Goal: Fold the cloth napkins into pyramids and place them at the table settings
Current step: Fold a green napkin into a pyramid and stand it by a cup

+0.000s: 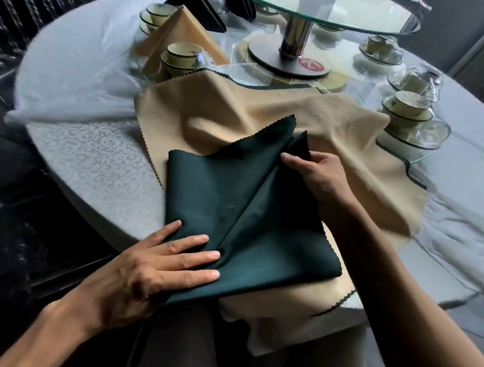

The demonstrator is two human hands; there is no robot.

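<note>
Nearest me, my left hand point(156, 266) lies flat, fingers straight, pressing the near corner of the dark green scallop-edged cloth napkin point(242, 211). My right hand point(317, 176) pinches its far fold. It lies on a rumpled beige cloth napkin point(337, 126) at the round white table point(95, 157) edge.

Dark green napkin point(242, 211) on tan napkin point(268, 111); white damask-patterned tablecloth point(95, 157).

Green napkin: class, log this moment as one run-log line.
step: folding | left hand: presses green napkin flat | right hand: pinches its far flap | under it: tan napkin | pyramid: not yet formed
</note>
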